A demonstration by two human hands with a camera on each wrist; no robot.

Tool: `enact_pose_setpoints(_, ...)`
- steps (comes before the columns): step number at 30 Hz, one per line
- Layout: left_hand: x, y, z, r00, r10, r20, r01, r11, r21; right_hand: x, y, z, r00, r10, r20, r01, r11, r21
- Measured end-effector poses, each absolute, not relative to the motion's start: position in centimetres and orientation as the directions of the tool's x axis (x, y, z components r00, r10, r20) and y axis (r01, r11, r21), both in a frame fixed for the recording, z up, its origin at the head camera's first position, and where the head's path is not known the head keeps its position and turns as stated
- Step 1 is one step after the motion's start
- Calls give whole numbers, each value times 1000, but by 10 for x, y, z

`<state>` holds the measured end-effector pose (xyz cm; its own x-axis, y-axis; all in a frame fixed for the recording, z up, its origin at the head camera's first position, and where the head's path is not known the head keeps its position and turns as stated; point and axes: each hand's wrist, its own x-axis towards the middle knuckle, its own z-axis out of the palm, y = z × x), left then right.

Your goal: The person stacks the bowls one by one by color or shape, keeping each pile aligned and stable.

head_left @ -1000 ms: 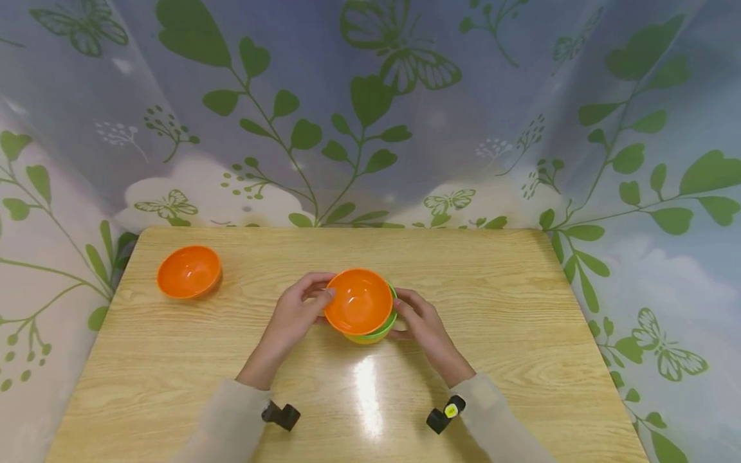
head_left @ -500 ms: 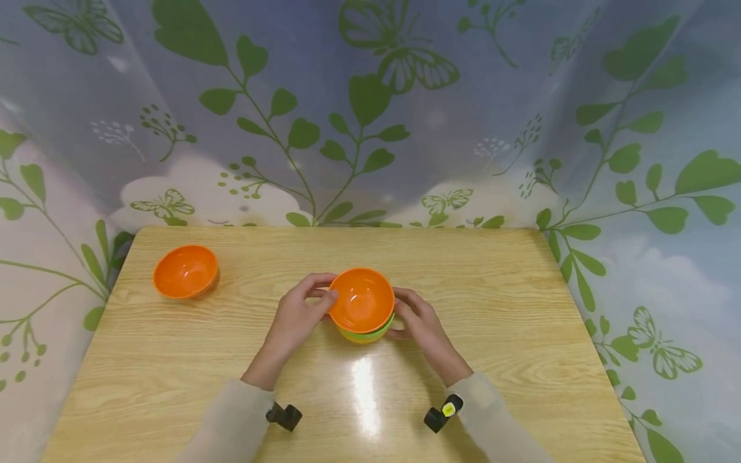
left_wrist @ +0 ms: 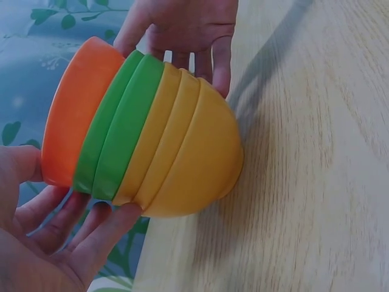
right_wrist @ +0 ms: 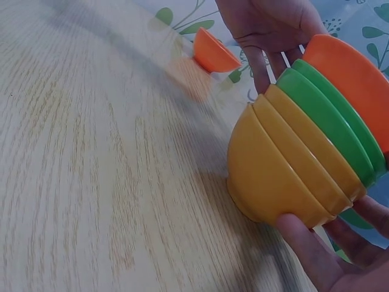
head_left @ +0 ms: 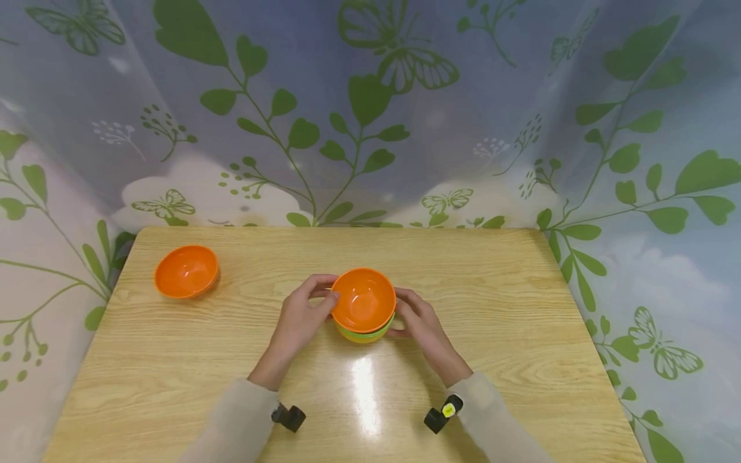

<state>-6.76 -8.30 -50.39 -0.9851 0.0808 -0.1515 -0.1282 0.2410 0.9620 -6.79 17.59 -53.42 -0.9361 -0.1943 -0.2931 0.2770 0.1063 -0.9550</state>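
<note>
An orange bowl [head_left: 363, 300] sits at the top of a nested stack, over green bowls [left_wrist: 124, 121] and yellow bowls [right_wrist: 273, 164]. The stack stands on the wooden table between both hands. My left hand [head_left: 301, 315] holds the orange bowl from the left, its thumb at the rim; in the left wrist view its other fingers reach down along the stack's side. My right hand [head_left: 425, 328] grips the stack from the right, a fingertip against the lowest yellow bowl in the right wrist view. The bowls' far sides are hidden.
Another orange bowl [head_left: 186, 272] rests by itself near the table's back left corner. A patterned curtain [head_left: 370, 128] hangs behind and beside the wooden table [head_left: 492, 276].
The top orange bowl has shifted slightly right and now lines up with the green bowl below it. My left hand moved right along with it; my right hand stayed nearly still.
</note>
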Motion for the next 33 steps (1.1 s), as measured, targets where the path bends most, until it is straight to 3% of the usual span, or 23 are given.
enact_pose_setpoints(17, -66, -77, -506, -987, 51, -150, -137, 208, 969, -66, 173, -534, -944, -160, -288, 280, 72, -957)
enact_pose_setpoints(33, -65, -77, -510, -993, 33, -117, -101, 301, 948, -64, 170, -531, -952, -138, -274, 265, 83, -961)
